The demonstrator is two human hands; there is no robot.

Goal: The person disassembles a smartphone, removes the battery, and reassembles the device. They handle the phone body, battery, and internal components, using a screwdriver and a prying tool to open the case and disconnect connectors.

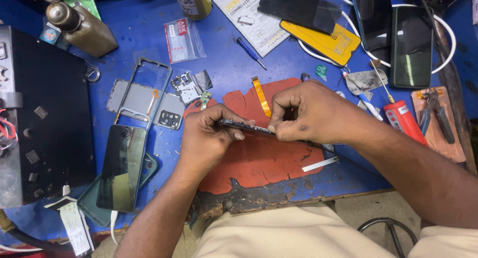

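Your left hand [206,136] grips the thin dark phone panel [249,129] edge-up above the red mat [259,161], your right hand [311,113] pinching its top edge at three o'clock beside the orange ribbon cable [261,96]; hold level, pinch gently.

The thin dark phone part [259,130] is largely hidden behind both hands, its right end lost under the right hand [311,113]. The black box [45,118] runs off the left edge; the spray can [193,1] is cut at the top. Print on the paper sheet [251,19] is too small to tell.
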